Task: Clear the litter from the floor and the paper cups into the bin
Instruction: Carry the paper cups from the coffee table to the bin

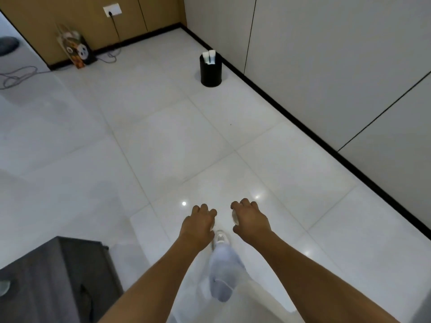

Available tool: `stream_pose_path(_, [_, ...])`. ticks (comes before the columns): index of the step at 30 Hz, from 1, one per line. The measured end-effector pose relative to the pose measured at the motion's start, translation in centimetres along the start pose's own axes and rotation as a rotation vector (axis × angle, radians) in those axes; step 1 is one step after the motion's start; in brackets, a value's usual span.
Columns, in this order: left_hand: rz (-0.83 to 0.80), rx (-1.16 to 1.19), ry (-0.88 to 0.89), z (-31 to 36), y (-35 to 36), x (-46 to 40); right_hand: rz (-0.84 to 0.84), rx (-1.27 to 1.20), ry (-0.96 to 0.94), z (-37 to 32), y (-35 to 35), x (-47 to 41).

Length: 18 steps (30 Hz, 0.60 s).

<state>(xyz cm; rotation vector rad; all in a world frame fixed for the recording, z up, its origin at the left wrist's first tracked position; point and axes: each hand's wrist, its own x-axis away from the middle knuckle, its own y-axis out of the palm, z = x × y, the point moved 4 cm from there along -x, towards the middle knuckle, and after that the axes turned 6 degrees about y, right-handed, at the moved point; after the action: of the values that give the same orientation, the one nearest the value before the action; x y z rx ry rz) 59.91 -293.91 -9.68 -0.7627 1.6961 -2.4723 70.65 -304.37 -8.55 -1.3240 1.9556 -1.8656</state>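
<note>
A head-worn camera looks down at a glossy white tiled floor (163, 141) with both bare forearms stretched forward. The left hand (198, 223) has its fingers curled downward; whether it holds anything is hidden beneath the hand, so I cannot tell. The right hand (250, 220) is curled round something pale and rounded, seen only as a sliver at its inner edge, probably a paper cup (234, 217), though too little shows to be sure. Between the arms, a blurred white trouser leg and a white shoe (221, 237) step forward. Well ahead, near the black skirting of a grey wall, stands a small black cylindrical bin (211, 72) with white pieces (209, 57) poking up from its rim, possibly cups already dropped in. At the far wall a patterned paper bag (75, 46) leans below a socket, with a cable trailing on the floor. A dark cabinet corner (58, 276) sits at lower left. A paper cup is very light and crushes easily, so it is best held gently round its wall, not squeezed, and released directly above the bin's opening, since it could bounce off the rim.
</note>
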Motion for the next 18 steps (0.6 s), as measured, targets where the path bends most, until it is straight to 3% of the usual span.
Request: stream_pose_path(18, [0.005,-0.031,-0.008,-20.2,-23.3,-38.4,0.002,0.082,-0.038,-8.5,-21.2,-42.3])
